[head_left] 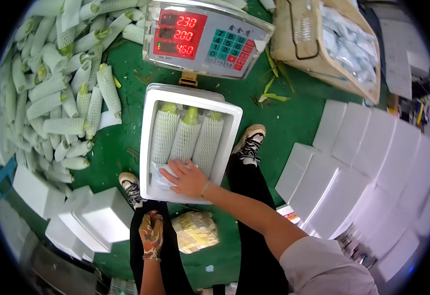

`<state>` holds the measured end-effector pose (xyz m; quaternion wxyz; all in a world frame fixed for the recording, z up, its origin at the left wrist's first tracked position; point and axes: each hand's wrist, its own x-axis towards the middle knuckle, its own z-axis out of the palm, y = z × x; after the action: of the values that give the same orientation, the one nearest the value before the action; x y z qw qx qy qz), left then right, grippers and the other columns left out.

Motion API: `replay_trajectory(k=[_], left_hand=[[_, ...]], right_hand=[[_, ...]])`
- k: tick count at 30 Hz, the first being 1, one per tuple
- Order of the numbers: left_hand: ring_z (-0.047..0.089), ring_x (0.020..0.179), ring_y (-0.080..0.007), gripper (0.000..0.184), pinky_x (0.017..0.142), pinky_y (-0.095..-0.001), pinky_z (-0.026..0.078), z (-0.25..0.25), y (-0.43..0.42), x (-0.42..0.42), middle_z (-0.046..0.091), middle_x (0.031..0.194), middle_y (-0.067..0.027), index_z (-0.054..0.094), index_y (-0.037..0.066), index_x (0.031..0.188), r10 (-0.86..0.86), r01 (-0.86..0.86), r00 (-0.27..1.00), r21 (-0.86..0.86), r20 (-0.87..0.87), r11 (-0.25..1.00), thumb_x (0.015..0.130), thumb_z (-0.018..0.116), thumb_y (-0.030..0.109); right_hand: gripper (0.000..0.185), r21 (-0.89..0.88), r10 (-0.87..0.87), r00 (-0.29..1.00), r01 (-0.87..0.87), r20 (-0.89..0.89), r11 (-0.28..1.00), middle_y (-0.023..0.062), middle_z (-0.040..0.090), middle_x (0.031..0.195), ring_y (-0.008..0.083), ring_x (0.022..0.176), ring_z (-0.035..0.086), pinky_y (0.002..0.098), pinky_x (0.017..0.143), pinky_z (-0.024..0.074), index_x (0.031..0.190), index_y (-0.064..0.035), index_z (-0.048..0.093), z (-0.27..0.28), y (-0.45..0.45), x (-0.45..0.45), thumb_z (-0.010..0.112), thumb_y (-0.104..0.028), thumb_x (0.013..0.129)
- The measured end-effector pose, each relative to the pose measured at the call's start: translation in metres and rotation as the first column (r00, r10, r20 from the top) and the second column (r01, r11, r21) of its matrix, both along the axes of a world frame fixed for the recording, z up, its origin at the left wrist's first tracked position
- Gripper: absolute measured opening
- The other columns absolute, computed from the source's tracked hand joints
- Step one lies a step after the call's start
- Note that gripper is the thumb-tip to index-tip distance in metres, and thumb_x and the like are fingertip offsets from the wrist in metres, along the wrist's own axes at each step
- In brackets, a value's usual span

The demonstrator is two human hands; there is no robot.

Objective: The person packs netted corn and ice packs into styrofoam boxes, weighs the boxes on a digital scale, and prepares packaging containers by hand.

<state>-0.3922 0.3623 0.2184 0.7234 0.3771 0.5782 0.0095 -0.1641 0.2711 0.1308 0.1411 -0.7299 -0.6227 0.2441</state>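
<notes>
My right hand point(190, 179) reaches into a white foam box point(148, 132), its fingers spread flat. It presses on a pale plastic packet point(161, 177) and the lower ends of three long items in white foam net sleeves point(184, 137). Their yellow-green tips look like corn, and clear film covers them. The box sits on the scale, below its display point(207, 42), which reads 2.30, 2.00 and 4.60. In a camouflage-patterned glove, my left hand point(151, 235) rests on my left thigh. Its fingers are curled together, with nothing visible in them.
A big heap of netted corn-like items point(52, 93) lies at the left. Foam boxes point(97, 214) stand lower left, with stacked white boxes point(362, 152) at right. A tan crate point(298, 46) holds clear packets point(348, 44). Between my legs lies a yellowish wrapped bundle point(195, 231).
</notes>
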Motion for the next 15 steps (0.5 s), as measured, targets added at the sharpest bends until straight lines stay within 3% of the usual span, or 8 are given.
replay_trajectory(k=[2,3,4,6,8,10,13,15], left_hand=[[0.057,0.095,-0.0175,0.027,0.075,-0.0244,0.047,-0.026,0.024,-0.013,0.057,0.106,-0.014,0.05,0.0,0.114,-0.177,0.154,0.98,0.208,0.092,0.966,0.088,0.053,0.007],[0.055,0.102,-0.021,0.036,0.083,-0.0289,0.044,-0.027,0.04,0.006,0.054,0.113,-0.0155,0.048,-0.001,0.118,-0.499,0.506,0.85,0.521,-0.166,0.688,0.086,0.057,0.013],[0.053,0.109,-0.0245,0.045,0.091,-0.0333,0.042,-0.028,0.057,0.026,0.052,0.121,-0.0171,0.046,-0.002,0.122,-0.533,0.72,0.655,0.657,-0.535,0.224,0.084,0.06,0.018],[0.041,0.12,-0.0396,0.076,0.102,-0.0435,0.033,-0.077,0.086,0.036,0.043,0.13,-0.0266,0.03,-0.002,0.137,-0.51,0.826,0.427,0.552,-0.747,-0.116,0.078,0.064,0.031],[0.036,0.122,-0.0439,0.083,0.104,-0.0457,0.03,-0.049,0.103,0.099,0.035,0.134,-0.0303,0.025,0.0,0.141,-0.607,0.893,0.355,0.45,-0.711,-0.005,0.077,0.064,0.036],[0.054,0.099,-0.0387,0.067,0.088,-0.0452,0.045,-0.095,0.115,0.117,0.048,0.12,-0.0276,0.043,0.001,0.129,-0.461,0.757,0.431,0.589,-0.776,-0.283,0.077,0.064,0.037],[0.053,0.1,-0.0353,0.055,0.086,-0.0427,0.045,-0.111,0.123,0.148,0.049,0.117,-0.0251,0.046,0.0,0.123,-0.453,0.788,0.306,0.49,-0.837,-0.372,0.079,0.062,0.029],[0.053,0.1,-0.0331,0.047,0.086,-0.041,0.045,-0.112,0.125,0.147,0.05,0.115,-0.0234,0.048,-0.001,0.118,-0.46,0.777,0.246,0.457,-0.853,-0.432,0.08,0.061,0.023]], right_hand=[[0.075,-0.011,-0.056,0.996,0.057,0.074,0.998,0.0183,0.036,0.136,0.0316,0.12,0.037,0.0476,0.099,0.0297,0.143,-0.0136,0.023,0.003,0.004,-0.007,0.056,-0.043,0.083],[0.075,-0.017,-0.095,0.989,0.097,0.109,0.995,0.0186,0.036,0.136,0.0319,0.121,0.037,0.0476,0.099,0.0297,0.144,-0.014,0.023,0.012,0.004,-0.014,0.055,-0.043,0.083],[0.074,-0.029,-0.254,0.963,0.258,0.084,0.966,0.0184,0.036,0.136,0.0325,0.121,0.036,0.0476,0.099,0.0298,0.143,-0.013,0.023,0.028,0.001,-0.017,0.056,-0.041,0.083],[0.073,-0.039,-0.537,0.842,0.539,0.039,0.842,0.0179,0.036,0.135,0.0336,0.122,0.036,0.0475,0.098,0.03,0.142,-0.0111,0.024,0.07,-0.005,-0.011,0.058,-0.037,0.083],[0.079,-0.113,-0.837,0.546,0.832,-0.004,0.543,0.022,0.035,0.134,0.0361,0.123,0.034,0.0473,0.099,0.0298,0.137,0.0004,0.025,0.083,-0.029,0.004,0.065,-0.03,0.077],[0.081,-0.292,-0.953,0.288,0.923,0.092,0.251,0.0307,0.047,0.121,0.0392,0.115,0.046,0.0455,0.095,0.0375,0.132,0.0093,0.025,0.07,-0.052,0.008,0.067,-0.023,0.07],[0.067,-0.588,-0.969,0.085,0.781,-0.231,0.209,0.0294,0.058,0.1,0.041,0.097,0.058,0.046,0.083,0.0474,0.121,0.0078,0.036,0.024,-0.074,0.016,0.067,-0.02,0.069],[0.051,-0.488,-0.978,0.131,0.85,-0.165,0.196,0.0277,0.062,0.087,0.043,0.083,0.062,0.0452,0.075,0.0517,0.108,0.0046,0.044,-0.007,-0.08,0.005,0.066,-0.018,0.068]])
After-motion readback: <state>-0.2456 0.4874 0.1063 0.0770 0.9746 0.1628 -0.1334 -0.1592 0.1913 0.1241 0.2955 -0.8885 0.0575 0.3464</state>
